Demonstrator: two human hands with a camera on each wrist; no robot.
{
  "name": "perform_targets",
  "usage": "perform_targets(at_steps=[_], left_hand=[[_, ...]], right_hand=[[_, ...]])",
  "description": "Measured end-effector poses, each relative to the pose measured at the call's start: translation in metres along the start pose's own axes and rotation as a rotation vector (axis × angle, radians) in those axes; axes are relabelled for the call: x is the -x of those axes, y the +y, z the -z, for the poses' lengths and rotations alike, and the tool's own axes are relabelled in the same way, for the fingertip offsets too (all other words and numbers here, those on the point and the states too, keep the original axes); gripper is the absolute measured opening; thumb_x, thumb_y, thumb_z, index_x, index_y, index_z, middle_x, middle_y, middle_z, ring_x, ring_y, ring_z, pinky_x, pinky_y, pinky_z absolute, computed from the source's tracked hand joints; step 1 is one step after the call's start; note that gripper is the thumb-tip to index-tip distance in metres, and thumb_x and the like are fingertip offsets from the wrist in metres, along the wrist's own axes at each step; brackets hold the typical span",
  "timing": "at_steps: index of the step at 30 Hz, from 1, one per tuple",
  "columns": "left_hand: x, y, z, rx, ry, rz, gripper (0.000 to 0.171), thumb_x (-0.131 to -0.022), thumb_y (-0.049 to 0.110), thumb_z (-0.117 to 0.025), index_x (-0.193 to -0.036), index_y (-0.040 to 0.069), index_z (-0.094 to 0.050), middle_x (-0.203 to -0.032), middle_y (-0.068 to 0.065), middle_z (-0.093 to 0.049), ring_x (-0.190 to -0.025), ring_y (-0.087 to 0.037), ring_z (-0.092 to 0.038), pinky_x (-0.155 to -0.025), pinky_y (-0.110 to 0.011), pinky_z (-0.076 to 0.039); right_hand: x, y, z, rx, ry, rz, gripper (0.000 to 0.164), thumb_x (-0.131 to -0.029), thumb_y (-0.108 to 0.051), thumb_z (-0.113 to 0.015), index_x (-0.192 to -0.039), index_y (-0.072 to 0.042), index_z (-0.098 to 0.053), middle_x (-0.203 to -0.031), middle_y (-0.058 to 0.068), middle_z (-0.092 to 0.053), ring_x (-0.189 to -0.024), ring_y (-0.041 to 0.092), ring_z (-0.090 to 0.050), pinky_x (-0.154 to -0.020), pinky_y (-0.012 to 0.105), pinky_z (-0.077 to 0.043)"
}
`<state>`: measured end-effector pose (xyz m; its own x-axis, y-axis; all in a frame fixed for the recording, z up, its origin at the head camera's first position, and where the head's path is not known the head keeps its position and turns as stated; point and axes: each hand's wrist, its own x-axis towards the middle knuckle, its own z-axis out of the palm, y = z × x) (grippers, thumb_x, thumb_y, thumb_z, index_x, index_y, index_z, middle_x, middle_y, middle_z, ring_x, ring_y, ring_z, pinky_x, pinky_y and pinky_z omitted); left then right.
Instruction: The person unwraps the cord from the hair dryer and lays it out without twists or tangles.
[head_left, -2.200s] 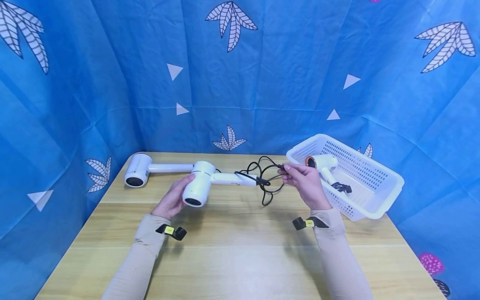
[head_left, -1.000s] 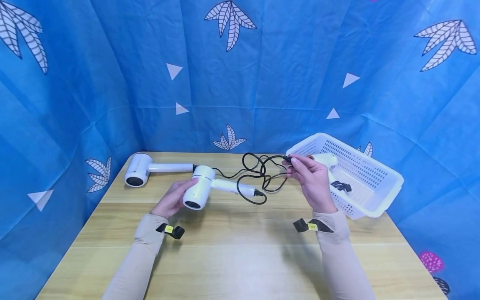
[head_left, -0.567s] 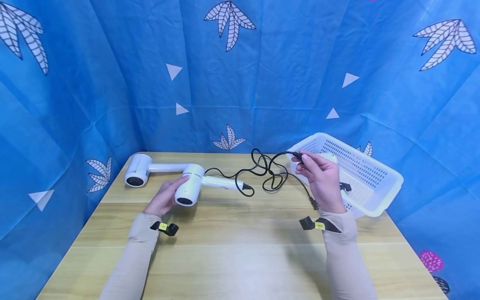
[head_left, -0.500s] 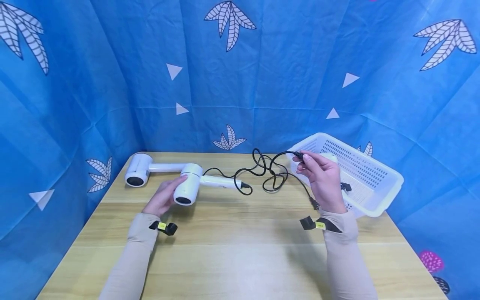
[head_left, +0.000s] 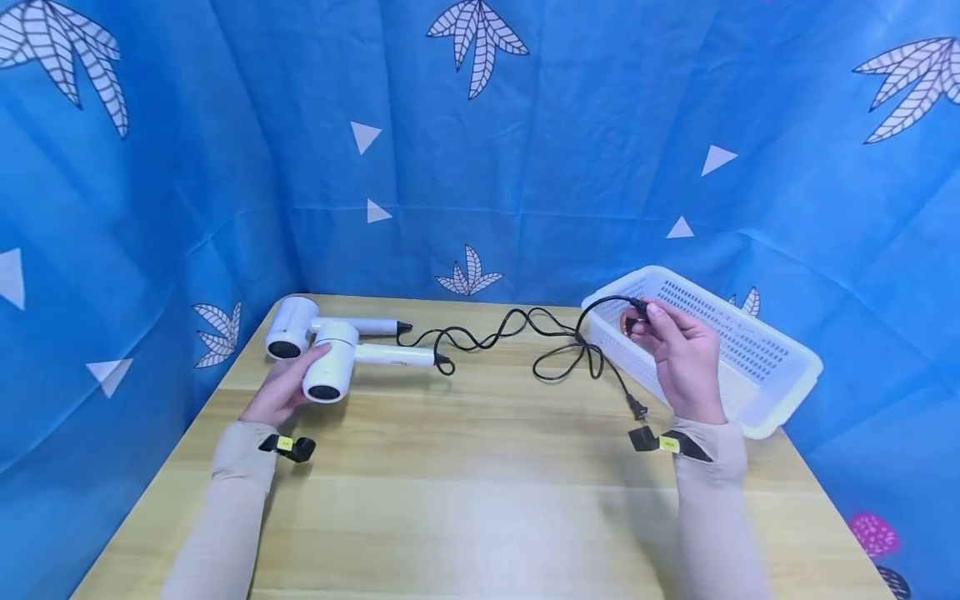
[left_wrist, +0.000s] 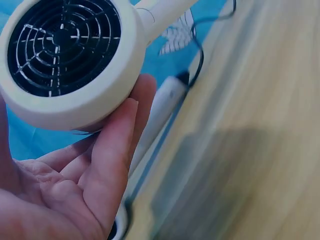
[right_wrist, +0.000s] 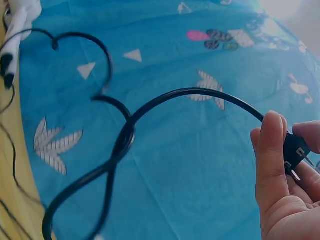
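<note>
My left hand (head_left: 281,392) grips the barrel of a white hair dryer (head_left: 330,367), held with its handle toward the right. In the left wrist view its dark round grille (left_wrist: 62,47) faces the camera, thumb and fingers around the rim. Behind it a second white hair dryer (head_left: 291,321) lies on the table. Black cords (head_left: 480,342) run rightward from both handles and cross in loops mid-table. My right hand (head_left: 686,362) pinches a black two-pin plug (right_wrist: 295,150) in front of the basket. Another black plug (head_left: 637,408) dangles on its cord below that hand.
A white perforated basket (head_left: 795,375) stands at the back right of the wooden table (head_left: 480,517). My right hand mostly hides the copper-rimmed hair dryer in it. Blue patterned cloth (head_left: 585,150) hangs behind and at both sides.
My left hand has moved left with the hair dryer, now in front of the other one. My right hand has gone right with the plug, and the bunched cords have stretched out.
</note>
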<state>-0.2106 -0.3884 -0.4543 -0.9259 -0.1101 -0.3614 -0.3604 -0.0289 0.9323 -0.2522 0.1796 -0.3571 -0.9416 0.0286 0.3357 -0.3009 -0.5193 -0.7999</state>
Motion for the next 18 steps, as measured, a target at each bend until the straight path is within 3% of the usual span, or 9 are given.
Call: perform_targets(at_steps=[9, 18], left_hand=[[-0.002, -0.008, 0.026, -0.146, 0.065, 0.124, 0.102, -0.094, 0.069, -0.060, -0.161, 0.004, -0.019, -0.114, 0.010, -0.056, -0.093, -0.002, -0.060, -0.081, -0.022, -0.055], [0.003, -0.013, 0.044, -0.182, 0.069, 0.202, 0.109, -0.094, 0.074, -0.054, -0.164, 0.003, -0.009, -0.130, 0.000, -0.049, -0.096, -0.004, -0.057, -0.081, -0.021, -0.055]], right_hand=[[-0.011, -0.023, 0.048, 0.119, 0.202, 0.069, 0.022, -0.092, 0.002, -0.074, -0.113, 0.010, -0.073, -0.089, 0.016, -0.080, -0.068, 0.018, -0.075, -0.067, 0.027, -0.064], [-0.007, -0.056, 0.091, 0.196, 0.404, 0.167, 0.028, -0.084, 0.003, -0.081, -0.109, 0.012, -0.074, -0.085, 0.013, -0.080, -0.063, 0.018, -0.074, -0.064, 0.027, -0.063]])
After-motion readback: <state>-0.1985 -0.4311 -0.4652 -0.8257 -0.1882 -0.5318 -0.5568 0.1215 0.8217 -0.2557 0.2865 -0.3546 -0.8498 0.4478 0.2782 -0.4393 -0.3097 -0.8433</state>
